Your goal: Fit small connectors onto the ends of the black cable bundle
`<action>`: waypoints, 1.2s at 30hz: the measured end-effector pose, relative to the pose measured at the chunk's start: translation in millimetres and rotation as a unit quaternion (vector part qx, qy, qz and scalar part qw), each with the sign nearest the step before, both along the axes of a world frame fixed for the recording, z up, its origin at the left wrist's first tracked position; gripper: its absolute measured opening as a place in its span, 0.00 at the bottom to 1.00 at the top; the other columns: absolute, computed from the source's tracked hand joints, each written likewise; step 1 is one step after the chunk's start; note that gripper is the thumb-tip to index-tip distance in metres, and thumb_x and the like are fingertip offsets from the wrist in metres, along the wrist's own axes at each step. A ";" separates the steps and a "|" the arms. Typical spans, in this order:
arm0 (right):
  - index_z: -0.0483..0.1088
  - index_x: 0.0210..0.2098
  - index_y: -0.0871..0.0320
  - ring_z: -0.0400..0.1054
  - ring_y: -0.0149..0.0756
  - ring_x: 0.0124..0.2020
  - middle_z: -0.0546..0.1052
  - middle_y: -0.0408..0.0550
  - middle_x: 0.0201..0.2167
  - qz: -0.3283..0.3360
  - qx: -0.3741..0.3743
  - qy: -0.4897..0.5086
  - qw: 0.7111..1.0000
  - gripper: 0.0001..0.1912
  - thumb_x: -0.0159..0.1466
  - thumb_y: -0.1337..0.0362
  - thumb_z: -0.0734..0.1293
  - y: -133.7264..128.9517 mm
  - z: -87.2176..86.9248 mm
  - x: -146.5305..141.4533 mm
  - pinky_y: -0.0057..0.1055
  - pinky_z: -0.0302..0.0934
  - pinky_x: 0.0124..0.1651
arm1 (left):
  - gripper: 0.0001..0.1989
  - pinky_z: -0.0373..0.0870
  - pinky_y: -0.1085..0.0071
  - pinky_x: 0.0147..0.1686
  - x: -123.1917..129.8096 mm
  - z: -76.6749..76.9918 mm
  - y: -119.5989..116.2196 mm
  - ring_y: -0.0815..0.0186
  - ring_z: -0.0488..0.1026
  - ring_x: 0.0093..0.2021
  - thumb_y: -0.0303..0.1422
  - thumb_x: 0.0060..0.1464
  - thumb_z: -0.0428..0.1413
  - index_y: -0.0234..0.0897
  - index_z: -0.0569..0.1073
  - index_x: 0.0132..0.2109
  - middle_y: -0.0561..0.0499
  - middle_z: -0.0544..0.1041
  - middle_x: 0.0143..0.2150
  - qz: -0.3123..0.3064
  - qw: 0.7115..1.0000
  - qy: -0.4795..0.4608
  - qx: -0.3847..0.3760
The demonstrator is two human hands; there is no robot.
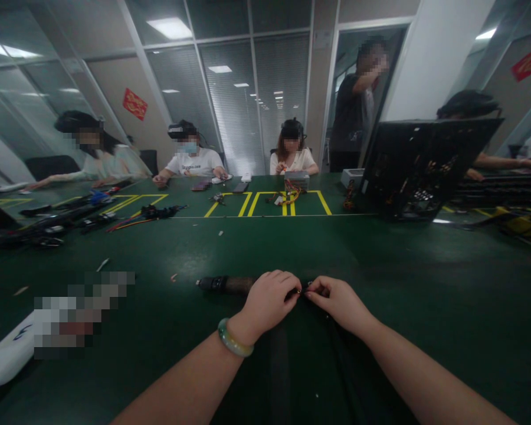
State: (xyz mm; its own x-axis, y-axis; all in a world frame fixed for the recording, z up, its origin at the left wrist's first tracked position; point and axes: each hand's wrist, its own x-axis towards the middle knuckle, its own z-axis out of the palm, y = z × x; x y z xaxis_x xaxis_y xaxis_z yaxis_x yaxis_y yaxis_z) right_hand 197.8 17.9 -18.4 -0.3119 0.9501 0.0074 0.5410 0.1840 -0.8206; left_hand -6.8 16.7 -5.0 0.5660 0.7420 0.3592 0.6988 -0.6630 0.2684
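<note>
My left hand [269, 301], with a bangle [234, 337] at its wrist, is closed with thumb and index finger pinched together. My right hand [343, 301] meets it fingertip to fingertip, also in a pinch. Between the fingertips is something small and dark with a tiny bright spot, too small to name. Behind the left hand, a dark cylindrical tool with a silver tip [221, 284], resembling an electric screwdriver, lies on the green table [194, 354]; the hand hides its right end. A dark cord or strip [340, 354] runs down below the right hand.
Bundled black cables [71, 218] lie at left. A white object [13, 348] sits at near left. A large black case [425, 171] stands upright at back right. A metal box with coloured wires [296, 177] is across the table. Several people sit opposite; one stands by the doorway.
</note>
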 end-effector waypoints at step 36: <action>0.74 0.36 0.55 0.71 0.34 0.30 0.78 0.42 0.31 0.001 -0.007 -0.003 1.000 0.07 0.63 0.59 0.66 -0.2 -2.6 1.9 0.27 0.61 0.30 | 0.07 0.65 0.63 0.44 -0.1 0.7 -1.1 0.61 0.70 0.43 0.32 0.56 0.58 0.40 0.68 0.41 0.52 0.73 0.41 0.025 1.000 -0.015 -0.008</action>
State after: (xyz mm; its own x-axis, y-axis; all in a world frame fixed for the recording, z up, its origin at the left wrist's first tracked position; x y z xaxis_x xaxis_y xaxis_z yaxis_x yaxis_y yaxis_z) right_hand 199.7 17.7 -20.9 -0.3141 0.9494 -0.0074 0.5457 0.1742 -0.8197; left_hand -6.9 15.6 -4.3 0.5168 0.7754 0.3628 0.7228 -0.6223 0.3004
